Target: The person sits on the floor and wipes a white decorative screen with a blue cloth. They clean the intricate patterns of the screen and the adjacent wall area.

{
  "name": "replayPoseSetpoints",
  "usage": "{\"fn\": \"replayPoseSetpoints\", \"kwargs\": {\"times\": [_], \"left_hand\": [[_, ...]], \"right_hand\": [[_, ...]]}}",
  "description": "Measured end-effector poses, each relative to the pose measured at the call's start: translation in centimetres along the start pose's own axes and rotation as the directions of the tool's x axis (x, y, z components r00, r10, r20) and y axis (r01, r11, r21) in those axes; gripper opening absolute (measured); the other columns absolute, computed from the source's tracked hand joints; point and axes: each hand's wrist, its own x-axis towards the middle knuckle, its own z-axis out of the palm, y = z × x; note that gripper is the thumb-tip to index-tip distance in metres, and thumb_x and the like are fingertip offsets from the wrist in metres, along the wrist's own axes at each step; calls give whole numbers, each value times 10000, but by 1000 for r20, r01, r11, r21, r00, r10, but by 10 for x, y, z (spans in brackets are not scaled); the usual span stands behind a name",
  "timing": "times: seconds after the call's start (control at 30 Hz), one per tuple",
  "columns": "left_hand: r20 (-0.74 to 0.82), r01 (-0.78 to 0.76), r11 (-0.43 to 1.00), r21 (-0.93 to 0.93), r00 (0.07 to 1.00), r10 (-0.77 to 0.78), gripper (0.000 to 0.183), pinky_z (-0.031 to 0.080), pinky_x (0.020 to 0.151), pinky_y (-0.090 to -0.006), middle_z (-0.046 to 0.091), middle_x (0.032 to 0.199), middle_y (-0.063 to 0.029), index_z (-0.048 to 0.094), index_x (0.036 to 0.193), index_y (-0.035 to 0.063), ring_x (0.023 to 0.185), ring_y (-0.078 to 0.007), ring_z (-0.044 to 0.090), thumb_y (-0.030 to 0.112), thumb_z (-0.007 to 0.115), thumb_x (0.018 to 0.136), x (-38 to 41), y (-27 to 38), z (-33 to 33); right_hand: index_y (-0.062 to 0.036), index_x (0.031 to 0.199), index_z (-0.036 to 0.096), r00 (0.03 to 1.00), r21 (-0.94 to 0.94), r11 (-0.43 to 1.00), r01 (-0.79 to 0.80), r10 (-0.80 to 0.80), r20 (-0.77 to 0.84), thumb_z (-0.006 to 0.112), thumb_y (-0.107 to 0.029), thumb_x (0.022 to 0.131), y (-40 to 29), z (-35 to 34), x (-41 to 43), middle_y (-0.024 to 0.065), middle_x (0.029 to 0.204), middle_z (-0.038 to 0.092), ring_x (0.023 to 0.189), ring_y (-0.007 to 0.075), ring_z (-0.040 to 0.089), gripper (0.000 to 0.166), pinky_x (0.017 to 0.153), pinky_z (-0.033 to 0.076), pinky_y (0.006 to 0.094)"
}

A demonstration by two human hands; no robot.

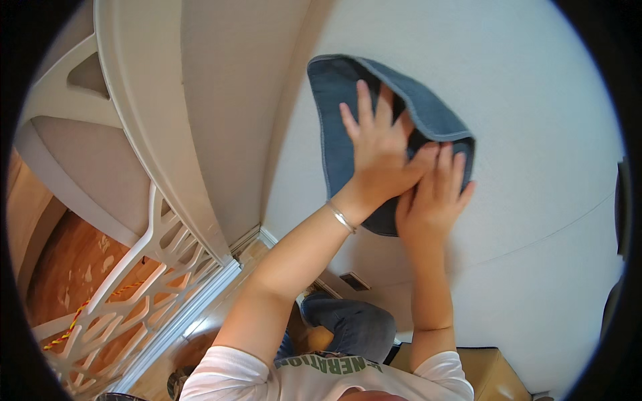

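Note:
A dark blue-grey cloth (337,130) with a light stitched hem lies against the pale wall in front of me. Its upper right edge folds over and stands off a darker layer beneath. My left hand (379,145), with a silver bracelet at the wrist, presses flat on the cloth, fingers spread; some fingertips reach under the folded edge. Close beside it, my right hand (435,193) rests on the cloth's lower right part, fingertips near the fold. The two hands meet at my left thumb. Whether either hand pinches the cloth cannot be told.
A white openwork lattice partition (150,270) stands at the left, with a red and yellow twisted cord (75,321) on it. Low on the wall is a small dark socket or vent (355,281). A tan box-like piece (481,371) stands at the lower right. Dark objects edge the far right.

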Motion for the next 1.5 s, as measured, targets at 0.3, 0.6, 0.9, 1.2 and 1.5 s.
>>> {"fn": "replayPoseSetpoints", "kwargs": {"times": [0.3, 0.6, 0.9, 1.2, 1.5], "left_hand": [[252, 541, 841, -13, 816, -521, 364, -45, 1037, -700, 277, 1423, -347, 600, 1127, 21, 1349, -581, -43, 283, 495, 896, -182, -78, 37], [-144, 193, 978, 75, 973, -181, 658, 40, 993, -744, 131, 1494, -321, 585, 1231, 57, 1354, -584, -2, 524, 644, 772, 18, -13, 9], [-249, 640, 765, 67, 753, -609, 624, 67, 1140, -503, 170, 1493, -327, 286, 1409, -64, 1398, -465, 122, 379, 403, 986, -94, -124, 13], [-210, 828, 560, 27, 553, -807, 472, 258, 1036, -495, 475, 1272, -321, 474, 1228, -93, 1180, -476, 404, 290, 414, 957, -210, -124, 46], [50, -8, 997, 75, 999, 4, 542, 27, 972, -767, 293, 1414, -301, 609, 1158, 106, 1322, -616, 63, 455, 658, 746, -106, 37, 57]], "right_hand": [[-39, 1131, 623, 884, 392, 858, 334, -429, 187, 579, -137, 827, 18, 32, -112, 103, 1286, 565, 1226, 264, 503, 322, 1017, 371, 436], [-24, 1133, 625, 971, 383, 897, 222, -166, -174, 637, -174, 804, 16, 9, -33, 229, 1320, 494, 1169, 365, 516, 362, 959, 391, 483], [-111, 1120, 642, 957, 477, 831, 287, -273, -100, 637, -199, 806, -12, 48, -65, 191, 1324, 512, 1155, 317, 542, 326, 952, 399, 483], [-108, 1062, 664, 949, 415, 874, 253, -308, 69, 680, -182, 758, 9, 32, -92, 173, 1320, 518, 1168, 321, 537, 313, 967, 393, 490], [-49, 1333, 426, 946, 328, 921, 209, -106, -306, 540, -272, 924, 101, -20, -95, 241, 1335, 470, 1209, 399, 471, 480, 979, 375, 504]]}}
